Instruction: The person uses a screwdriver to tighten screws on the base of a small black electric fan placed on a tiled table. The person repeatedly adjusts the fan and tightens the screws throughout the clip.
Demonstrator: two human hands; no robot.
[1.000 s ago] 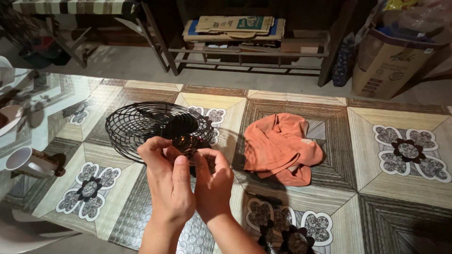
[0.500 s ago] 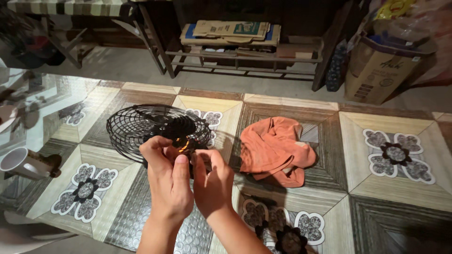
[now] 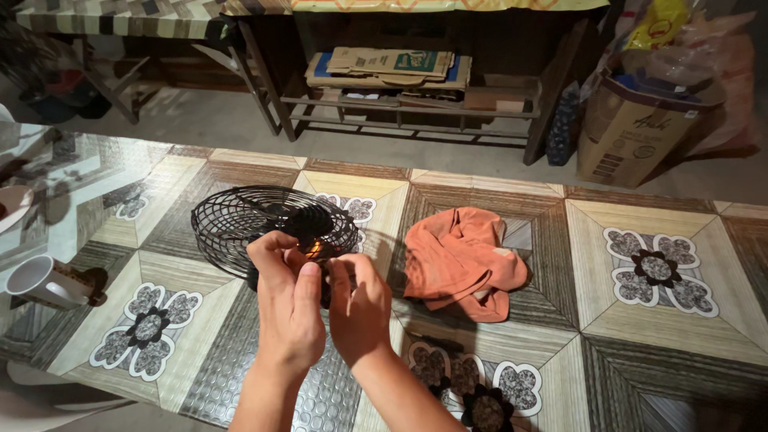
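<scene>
Both hands meet at the hub of the black fan guard (image 3: pixel 268 224) on the patterned table (image 3: pixel 664 344), left hand (image 3: pixel 290 308) and right hand (image 3: pixel 362 308) pinching something small there, orange cloth (image 3: pixel 460 260) just beside.

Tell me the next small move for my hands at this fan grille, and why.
Probably keep both hands pinched at the hub: the left hand and right hand meet at the black wire fan grille, fingertips on its centre, where something small glows orange.
</scene>
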